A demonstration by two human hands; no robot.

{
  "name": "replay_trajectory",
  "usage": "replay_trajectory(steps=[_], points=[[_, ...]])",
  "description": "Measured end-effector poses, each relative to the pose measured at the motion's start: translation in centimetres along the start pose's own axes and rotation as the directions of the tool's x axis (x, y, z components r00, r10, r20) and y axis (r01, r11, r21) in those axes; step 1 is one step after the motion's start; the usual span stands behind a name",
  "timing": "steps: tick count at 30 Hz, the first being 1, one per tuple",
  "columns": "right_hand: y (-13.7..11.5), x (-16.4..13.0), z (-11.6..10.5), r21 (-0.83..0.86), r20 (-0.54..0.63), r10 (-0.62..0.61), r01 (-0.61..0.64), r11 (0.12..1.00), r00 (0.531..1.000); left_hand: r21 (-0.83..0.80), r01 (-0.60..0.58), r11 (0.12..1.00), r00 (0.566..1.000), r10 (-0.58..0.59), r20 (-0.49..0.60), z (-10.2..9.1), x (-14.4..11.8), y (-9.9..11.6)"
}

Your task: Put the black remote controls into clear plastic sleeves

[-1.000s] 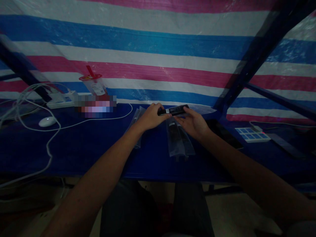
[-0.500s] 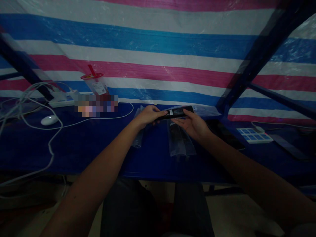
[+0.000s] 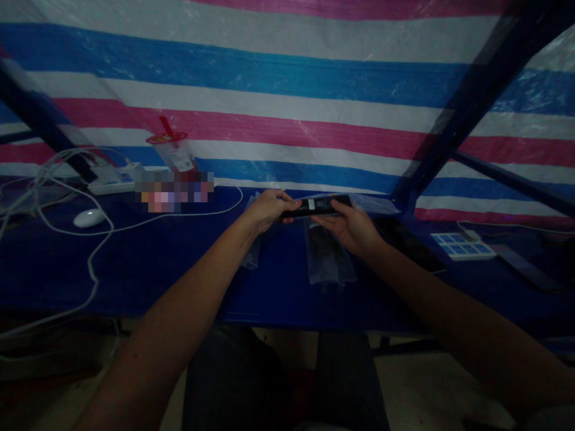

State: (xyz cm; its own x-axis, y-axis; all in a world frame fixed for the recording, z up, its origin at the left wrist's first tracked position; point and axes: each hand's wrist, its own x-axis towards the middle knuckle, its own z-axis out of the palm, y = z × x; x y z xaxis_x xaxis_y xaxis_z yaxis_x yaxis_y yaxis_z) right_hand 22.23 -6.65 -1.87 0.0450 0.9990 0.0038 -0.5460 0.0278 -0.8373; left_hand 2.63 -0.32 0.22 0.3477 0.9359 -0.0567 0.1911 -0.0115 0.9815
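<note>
Labels on the black device (image 3: 318, 205) and cup (image 3: 176, 154) seem unreadable.

Striped tarp (image 3: 287, 90) fills the upper frame: bands of white, blue, teal and pink running across. Below it, the tabletop (image 3: 148, 263) is a deep blue. At centre, a black slim device (image 3: 317, 205) with a pale label patch. Under it, clear plastic sleeves (image 3: 326, 254) showing dark contents. Left side: a white mouse (image 3: 88, 218), white cables (image 3: 92, 257), a clear cup (image 3: 173, 151) with red lid and red straw. Far right, a white-and-blue gridded pad (image 3: 462, 246). Dark blue frame bars (image 3: 453, 126) cross the upper right.
</note>
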Motion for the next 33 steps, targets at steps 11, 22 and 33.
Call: replay_trajectory(steps=[11,22,33], points=[[0.0,0.1,-0.1,-0.007,-0.004,-0.002,0.002,1.000,1.000,0.025,0.023,0.999,1.000,-0.023,-0.011,0.1,-0.1,0.3],[0.2,0.9,-0.9,0.032,-0.075,-0.024,0.027,0.999,0.997,0.534,-0.445,0.719,0.873,0.480,0.081,-0.1,0.1,-0.3],[-0.6,1.1,-0.9,0.110,-0.167,-0.047,0.066,0.992,0.985,0.397,-0.365,0.842,0.920,0.392,0.015,-0.7,0.7,-0.9]])
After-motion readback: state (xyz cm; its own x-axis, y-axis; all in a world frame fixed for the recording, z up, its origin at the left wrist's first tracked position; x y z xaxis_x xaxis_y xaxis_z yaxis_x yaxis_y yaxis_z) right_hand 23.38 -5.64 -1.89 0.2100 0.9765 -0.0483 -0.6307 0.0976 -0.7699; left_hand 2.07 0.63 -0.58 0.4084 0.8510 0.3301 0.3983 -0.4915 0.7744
